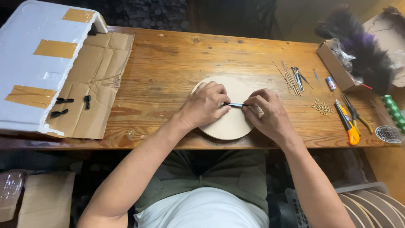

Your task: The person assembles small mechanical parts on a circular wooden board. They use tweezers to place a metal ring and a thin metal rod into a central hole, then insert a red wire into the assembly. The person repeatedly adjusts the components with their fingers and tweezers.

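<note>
Wooden table (168,71), both hands pinching thin dark piece (236,104), cardboard box (335,65) holding plastic bag (344,55)

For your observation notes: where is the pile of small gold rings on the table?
In the head view, the gold rings lie on the wooden table right of the right hand, beside the orange utility knife.

Bare tabletop (177,63) beyond round disc (230,126) passable; metal rods (291,78), rings (322,107), cutter (348,125) crowd right

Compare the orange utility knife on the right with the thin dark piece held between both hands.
The orange utility knife lies untouched on the table; the thin dark piece is pinched by the left hand and right hand over the round wooden disc. The knife is thicker and brightly coloured; the piece is slim and dark. Both are elongated.
</note>
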